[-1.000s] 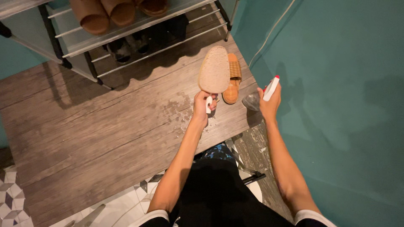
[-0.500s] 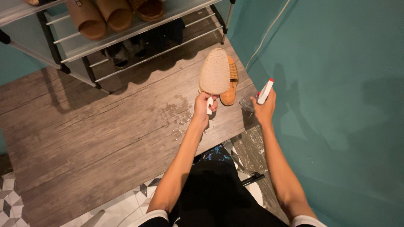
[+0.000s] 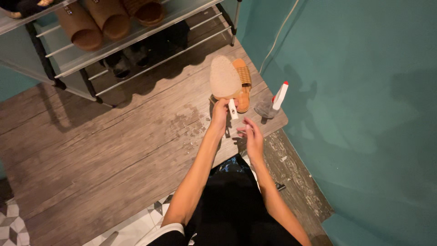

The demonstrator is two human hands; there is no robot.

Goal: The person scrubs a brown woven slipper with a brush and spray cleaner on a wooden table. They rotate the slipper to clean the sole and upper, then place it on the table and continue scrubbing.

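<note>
Bottle [image 3: 274, 103] released, wood floor [image 3: 114, 150] (teal wall [image 3: 364, 114])

Left hand [image 3: 220, 114] raised with fingers curled closed in a grip, right hand [image 3: 251, 136] beside it, empty, fingers loosely spread, both forearms extended forward

The light is dim and warm, falling from above and behind the person. Hard shadows of the bottle [image 3: 276, 101] and arms lie on the teal wall [image 3: 364, 114]; the rack [image 3: 91, 50] darkens the floor [image 3: 91, 150] beneath. Moving fingers [image 3: 243, 125] blur slightly. Edges bow with wide-angle distortion, and the corners are murky.
</note>
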